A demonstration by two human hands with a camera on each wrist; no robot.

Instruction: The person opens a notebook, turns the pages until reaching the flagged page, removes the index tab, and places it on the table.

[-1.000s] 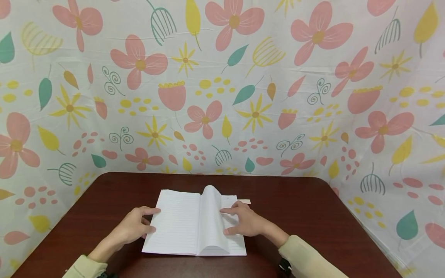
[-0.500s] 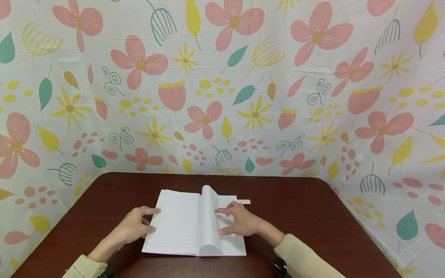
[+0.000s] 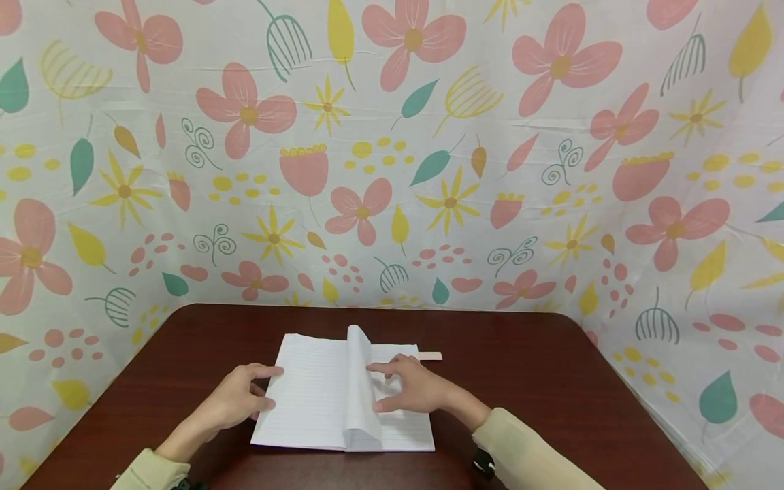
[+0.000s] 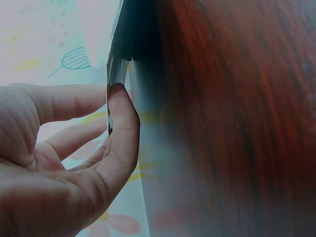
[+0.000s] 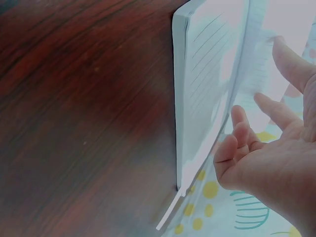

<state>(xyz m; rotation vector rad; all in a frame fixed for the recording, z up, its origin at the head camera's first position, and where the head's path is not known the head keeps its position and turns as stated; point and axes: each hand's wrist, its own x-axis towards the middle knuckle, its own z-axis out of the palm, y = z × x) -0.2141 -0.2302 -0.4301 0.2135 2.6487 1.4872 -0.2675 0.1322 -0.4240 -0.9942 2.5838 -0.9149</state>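
A lined white notebook lies spread on the table in the head view. My left hand holds its left edge. In the left wrist view, that hand has its thumb and fingers on opposite sides of the thin edge. Near the spine, a page stands up and curves. My right hand reaches over the right half, its extended thumb and forefinger touching the raised page. The right wrist view shows this hand with its other fingers bent, around nothing.
A pale paper strip juts out from the notebook's upper right side. The dark reddish-brown table extends around it. A flower-patterned cloth hangs behind and along both sides. Each wrist carries a dark strap.
My right hand has moved left over the notebook. The raised page has shifted left with it and now stands more upright by the spine. The left hand stays in place.
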